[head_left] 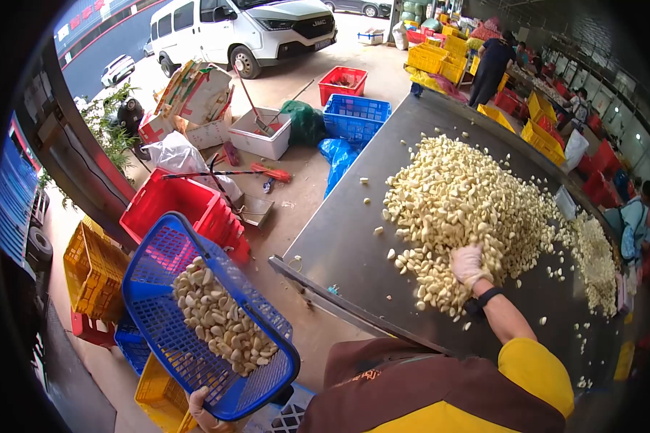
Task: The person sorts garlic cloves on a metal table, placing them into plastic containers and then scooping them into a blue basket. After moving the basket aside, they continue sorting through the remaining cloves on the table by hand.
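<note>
A large heap of peeled garlic cloves (462,195) lies on the dark metal table (339,245). My right hand (469,265), in a pale glove, reaches into the near edge of the heap; its fingertips are hidden among the cloves, so its grip cannot be made out. A blue mesh basket (159,252) hangs tilted beside the table at the left, with cloves (220,317) gathered inside. Gloved too, my left hand (204,410) holds the basket by its lower rim.
Red crates (173,202) and yellow crates (94,267) stand at the left. Beyond the table are a blue crate (357,115), a white bin (260,137) and a white van (245,29). A smaller clove pile (592,267) lies far right, near a person (635,224).
</note>
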